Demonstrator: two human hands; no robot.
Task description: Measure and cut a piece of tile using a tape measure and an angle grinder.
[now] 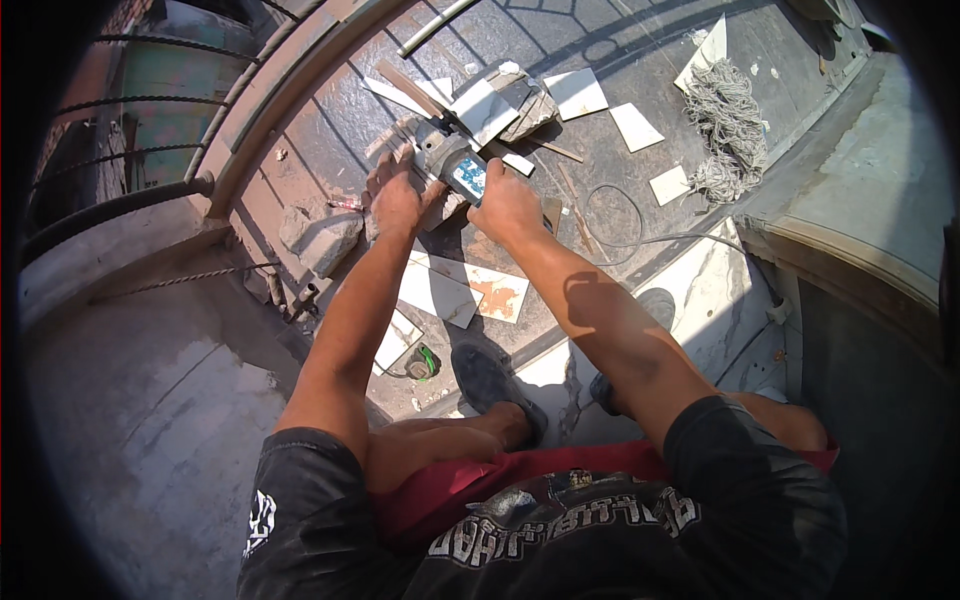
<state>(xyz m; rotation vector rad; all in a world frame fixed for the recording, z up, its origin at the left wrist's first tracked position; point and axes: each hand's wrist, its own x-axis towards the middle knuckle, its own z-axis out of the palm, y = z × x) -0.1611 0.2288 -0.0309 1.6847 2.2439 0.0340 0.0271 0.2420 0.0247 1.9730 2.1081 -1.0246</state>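
My right hand [508,203] is wrapped round the body of an angle grinder [462,172], dark grey with a blue and white label. The grinder's head points away from me and to the left. Close beside that head is my left hand [396,192], its fingers spread and pointing down; what lies under the fingertips is hard to make out. Just beyond the tool, a white tile piece [485,112] leans on a rough concrete block [530,110]. A thin brown strip [425,92] lies to the left of that tile.
Cut tiles [440,287] lie near my feet, and others [575,94] farther off. A grey cord [665,238] loops at the right. Around stand a stone lump [322,237], a tangled string bundle [727,130], a green-and-black tape measure [423,362] and a railing [150,101].
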